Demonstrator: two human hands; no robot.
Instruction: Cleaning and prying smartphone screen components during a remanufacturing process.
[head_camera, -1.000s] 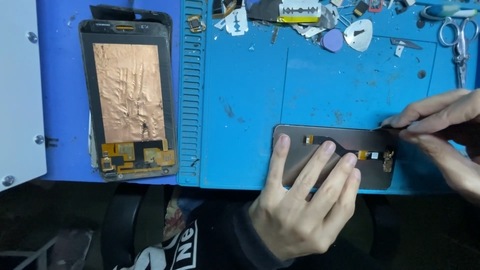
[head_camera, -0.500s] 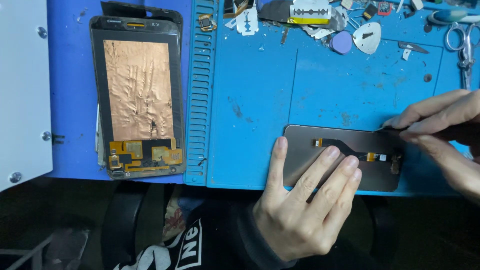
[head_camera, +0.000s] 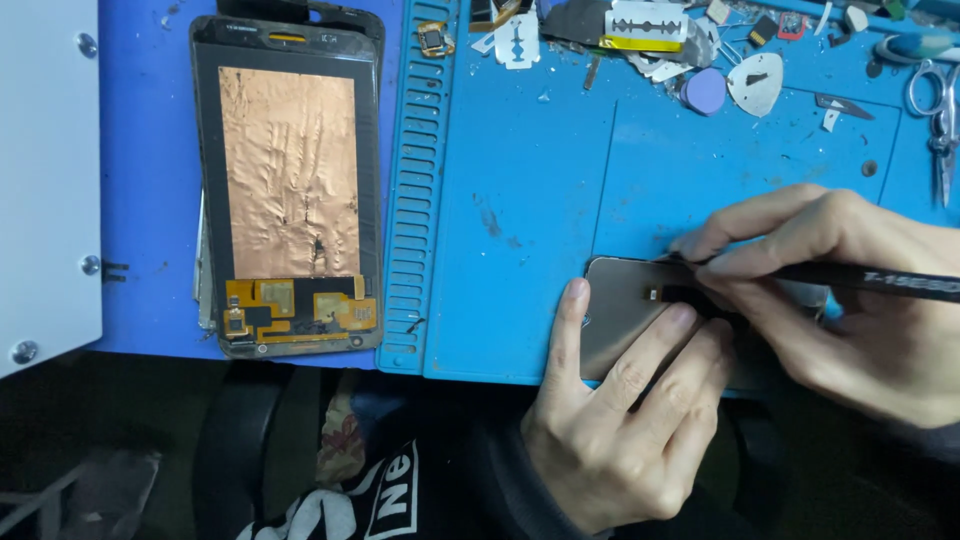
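Note:
A grey phone screen panel (head_camera: 620, 300) lies face down at the front edge of the blue repair mat (head_camera: 520, 180). My left hand (head_camera: 620, 410) presses flat on it, fingers spread across its lower part. My right hand (head_camera: 850, 290) holds black tweezers (head_camera: 850, 275) like a pen, the tip touching the panel's upper edge near a small flex connector (head_camera: 655, 295). My fingers hide much of the panel's right side.
A second opened display with copper foil and orange flex circuits (head_camera: 290, 190) lies at left. A white metal plate (head_camera: 45, 170) borders the far left. Razor blades (head_camera: 645, 22), picks (head_camera: 755, 82), scissors (head_camera: 940, 110) and small parts litter the mat's back edge.
My right hand has moved left over the panel, bringing the tweezers' tip from its right end to the upper left edge. The left hand stays pressed down.

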